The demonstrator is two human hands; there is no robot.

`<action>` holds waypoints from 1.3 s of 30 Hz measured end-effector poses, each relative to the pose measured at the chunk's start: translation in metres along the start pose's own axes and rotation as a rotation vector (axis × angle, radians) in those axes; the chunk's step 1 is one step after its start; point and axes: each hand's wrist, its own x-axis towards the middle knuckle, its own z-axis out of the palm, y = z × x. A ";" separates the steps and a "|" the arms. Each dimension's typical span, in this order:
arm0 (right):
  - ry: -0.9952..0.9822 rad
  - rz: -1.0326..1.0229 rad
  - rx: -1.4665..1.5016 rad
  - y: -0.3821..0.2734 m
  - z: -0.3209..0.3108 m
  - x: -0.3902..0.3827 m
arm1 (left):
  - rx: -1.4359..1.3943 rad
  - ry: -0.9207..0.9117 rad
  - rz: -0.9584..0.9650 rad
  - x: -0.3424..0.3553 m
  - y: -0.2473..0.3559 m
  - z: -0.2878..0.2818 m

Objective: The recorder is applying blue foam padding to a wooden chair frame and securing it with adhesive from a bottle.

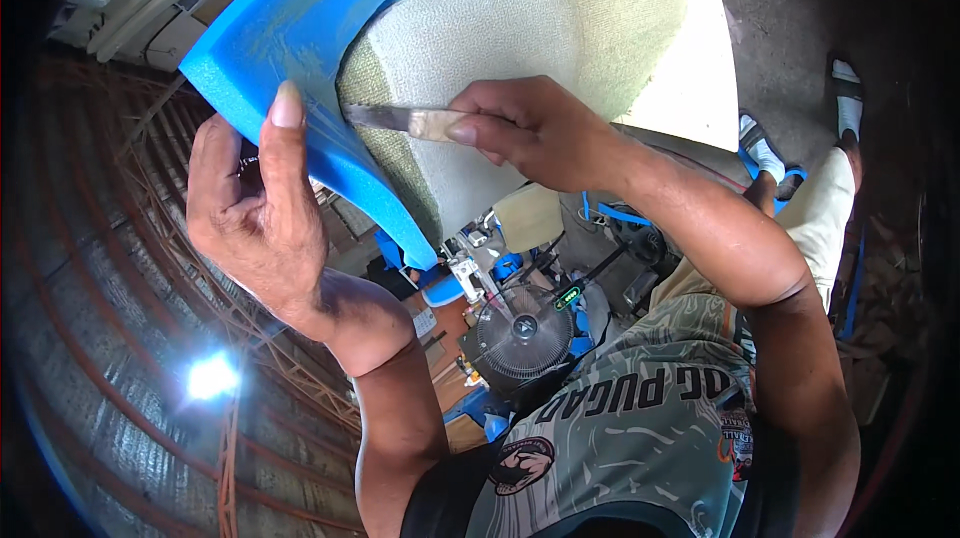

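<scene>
A curved piece with a blue foam edge (290, 28) and a beige fabric face (540, 28) is held up close to the camera. My left hand (255, 208) grips the blue foam rim, thumb pressed on its outer face. My right hand (530, 128) holds a small blade tool (395, 119) whose metal tip lies at the seam between the blue foam and the beige fabric.
Below the piece stands a small black fan (523, 331) among blue clips, cables and clutter on a brown surface. A metal lattice and corrugated sheet (120, 358) with a bright glare fill the left. My feet in sandals (770, 153) show at the right on grey ground.
</scene>
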 end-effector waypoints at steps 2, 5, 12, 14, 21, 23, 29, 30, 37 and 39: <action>0.008 0.032 -0.043 0.001 0.001 -0.007 | -0.001 -0.005 0.015 0.000 0.000 0.000; 0.016 0.056 -0.058 0.022 0.007 -0.032 | -0.040 0.026 0.015 0.000 -0.002 -0.003; 0.072 0.017 -0.129 0.018 0.014 -0.017 | -0.065 -0.003 0.070 0.004 -0.003 0.007; 0.068 -0.013 -0.151 0.026 0.024 -0.027 | -0.022 0.008 0.065 0.006 -0.001 -0.004; 0.003 0.161 -0.091 0.044 0.033 -0.043 | -0.464 0.082 -0.107 -0.040 -0.139 -0.053; 0.026 0.144 -0.057 0.066 0.005 -0.044 | -0.205 -0.241 -0.209 -0.075 -0.228 -0.017; -0.024 0.137 -0.004 0.055 0.025 -0.025 | -0.292 -0.530 -0.566 -0.202 -0.330 0.021; -0.016 0.152 -0.014 0.055 0.025 -0.024 | -0.323 -0.519 -0.570 -0.201 -0.323 0.022; 0.120 0.139 -0.090 0.032 -0.012 0.080 | -0.208 -0.512 -0.411 -0.145 -0.249 0.015; 0.130 0.157 -0.042 0.015 -0.024 0.113 | -0.310 -0.579 -0.424 -0.121 -0.213 0.006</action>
